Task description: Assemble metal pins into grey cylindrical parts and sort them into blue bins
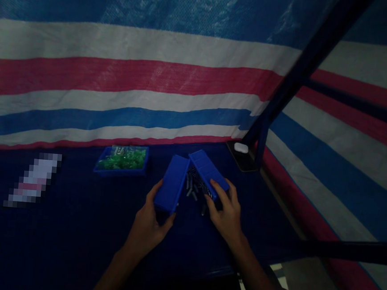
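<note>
My left hand (150, 222) grips a blue plastic bin (173, 181) by its near end, thumb on the right side and fingers on the left. The bin is tilted on its side, its inside turned away from me. A second blue bin (208, 170) tips over to the right, with my right hand (225, 208) closed on its near end. Between the two bins lie many small dark, narrow pieces (193, 185), loose on the dark blue table; several have spread toward me. What kind of pieces they are is too dim to tell.
Farther left stands a blue tray (120, 172) with green pieces in clear bags (128, 158). A blurred-out flat item (36, 179) lies at the left. At the back right corner a white case (241, 147) rests on a dark flat object (245, 162), beside a frame post (261, 141). Striped sheeting (135, 75) hangs behind.
</note>
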Demonstrator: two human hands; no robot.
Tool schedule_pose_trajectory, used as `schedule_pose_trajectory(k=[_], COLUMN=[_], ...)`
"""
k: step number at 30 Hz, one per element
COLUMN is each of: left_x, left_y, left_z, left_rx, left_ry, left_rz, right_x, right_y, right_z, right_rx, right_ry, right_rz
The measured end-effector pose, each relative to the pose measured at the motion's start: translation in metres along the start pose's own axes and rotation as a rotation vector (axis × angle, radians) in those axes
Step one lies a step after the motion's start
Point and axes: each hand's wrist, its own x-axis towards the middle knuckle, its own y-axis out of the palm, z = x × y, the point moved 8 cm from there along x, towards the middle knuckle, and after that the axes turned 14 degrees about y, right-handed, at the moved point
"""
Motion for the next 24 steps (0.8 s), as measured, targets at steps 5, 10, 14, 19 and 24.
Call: schedule_pose_trajectory(k=[5, 10, 14, 19, 24], left_x=[-0.008, -0.010, -0.009, -0.001, 0.002], left_y=[-0.009, -0.013, -0.015, -0.026, -0.045], left_z=[0.002, 0.004, 0.006, -0.002, -0.008], left_rx=[0.012, 0.001, 0.025, 0.105, 0.118], left_ry=[0.024, 0.011, 0.040, 0.204, 0.235], left_rz=[0.005, 0.005, 0.030, 0.127, 0.170], right_x=[0.004, 0.006, 0.005, 0.005, 0.008], right_y=[-0.002, -0.004, -0.003, -0.001, 0.001], right_z=[-0.006, -0.005, -0.003, -0.008, -0.014], right_rx=[-0.019, -0.010, -0.012, 0.018, 0.066], right_ry=[-0.049, -0.064, -0.058, -0.042, -0.032], right_rz=[0.077, 0.099, 0.089, 0.107, 0.173])
